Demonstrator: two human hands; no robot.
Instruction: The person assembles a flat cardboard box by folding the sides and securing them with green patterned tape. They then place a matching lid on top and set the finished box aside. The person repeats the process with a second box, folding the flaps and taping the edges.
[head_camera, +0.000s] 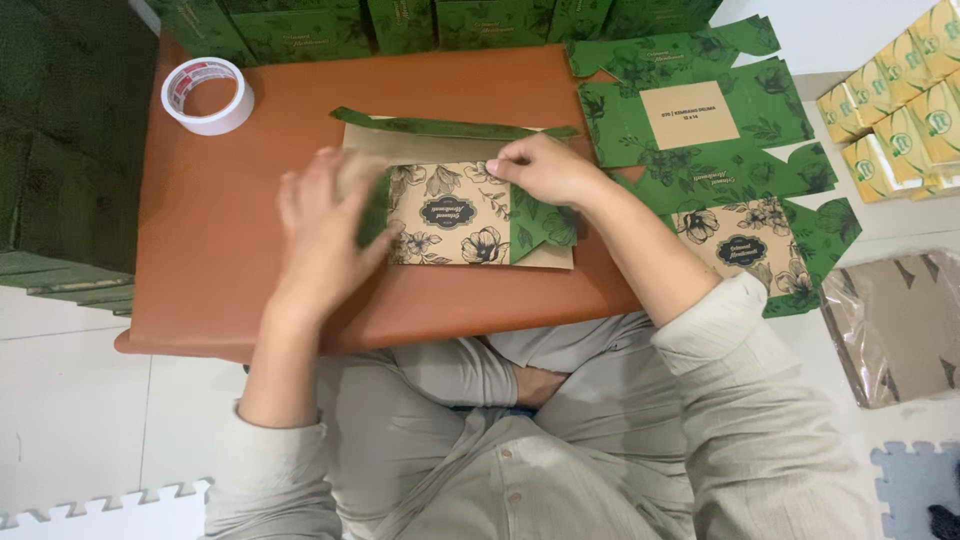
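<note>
One flat green-and-tan cardboard box blank with flower print (455, 215) lies mid-worktop, half folded. The left hand (325, 230) presses its left flap with open fingers; the right hand (545, 168) pinches its upper edge. More flat green blanks (700, 120) wait at right, unfolded.

Low brown table on a white tiled floor.

The brown table (240, 260) carries a roll of white tape (208, 95) near its far left corner, a flat green and tan floral box (460, 195) at its middle, and a row of dark green boxes (420, 22) along its far edge. A stack of unfolded green box blanks (715, 140) overhangs its right side. On the floor (70, 400) lie yellow packets (905, 100), a bag of cardboard sheets (895, 325) and foam mat pieces (910, 490).
</note>
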